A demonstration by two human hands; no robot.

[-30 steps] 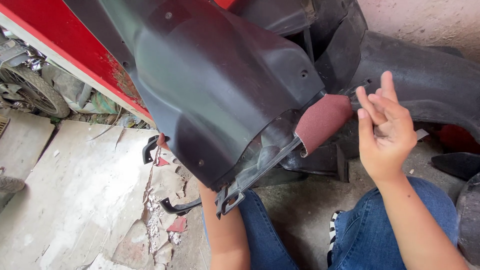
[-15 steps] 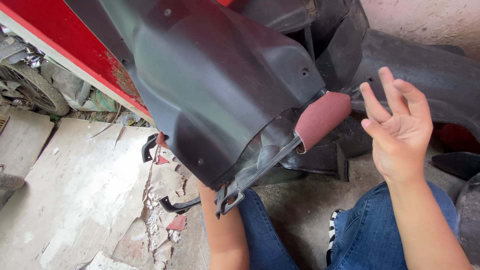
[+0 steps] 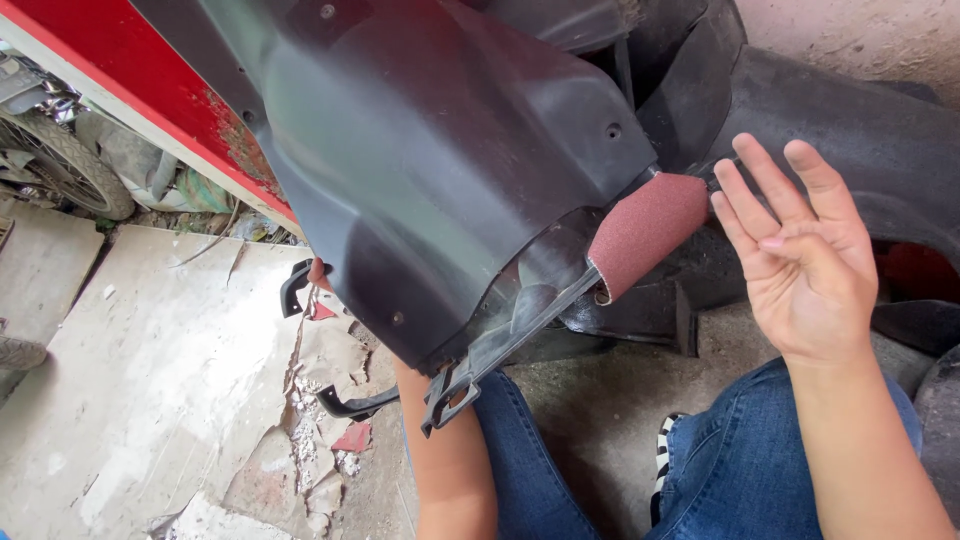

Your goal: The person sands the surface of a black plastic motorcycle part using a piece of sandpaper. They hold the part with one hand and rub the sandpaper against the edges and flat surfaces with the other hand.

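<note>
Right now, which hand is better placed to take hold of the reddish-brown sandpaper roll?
Probably the right hand: it is open, empty and close beside the reddish-brown sandpaper roll. The left hand is hidden behind the large black plastic panel, apparently supporting it.

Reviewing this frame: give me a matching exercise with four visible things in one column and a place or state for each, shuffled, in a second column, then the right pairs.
Things:
1. Right hand
2. Rolled reddish sandpaper
3. Black plastic fairing panel
4. Left forearm

Places or states:
A. Runs up behind the panel, hand hidden
B. Open, palm showing, holding nothing
C. Wedged at the panel's right edge
D. Large, raised, filling the upper middle of the view

Pairs: 1-B, 2-C, 3-D, 4-A
</note>
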